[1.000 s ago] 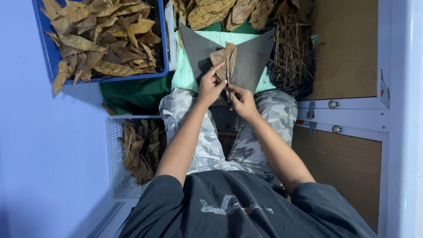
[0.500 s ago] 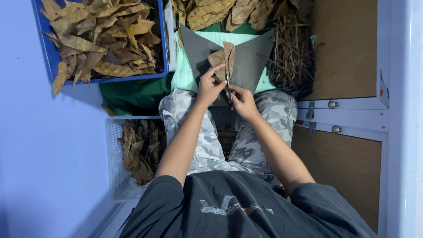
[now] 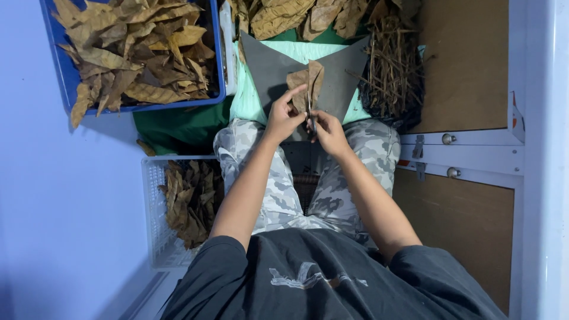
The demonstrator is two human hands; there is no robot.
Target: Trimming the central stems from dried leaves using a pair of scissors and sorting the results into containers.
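Note:
I sit with my knees in grey camouflage trousers. My left hand [image 3: 284, 117] and my right hand [image 3: 329, 131] meet in front of me over a dark grey sheet [image 3: 344, 74]. Both pinch one dry brown leaf [image 3: 308, 82] that stands up between them. The left forefinger points up along the leaf's left edge. A thin dark stem or small tool shows between the fingers of my right hand; I cannot tell which.
A blue crate [image 3: 71, 95] full of dry brown leaves stands at the upper left. A white mesh basket [image 3: 153, 219] with darker leaves sits beside my left thigh. A heap of bare stems [image 3: 391, 71] lies at the upper right, more leaves [image 3: 296, 15] at the top.

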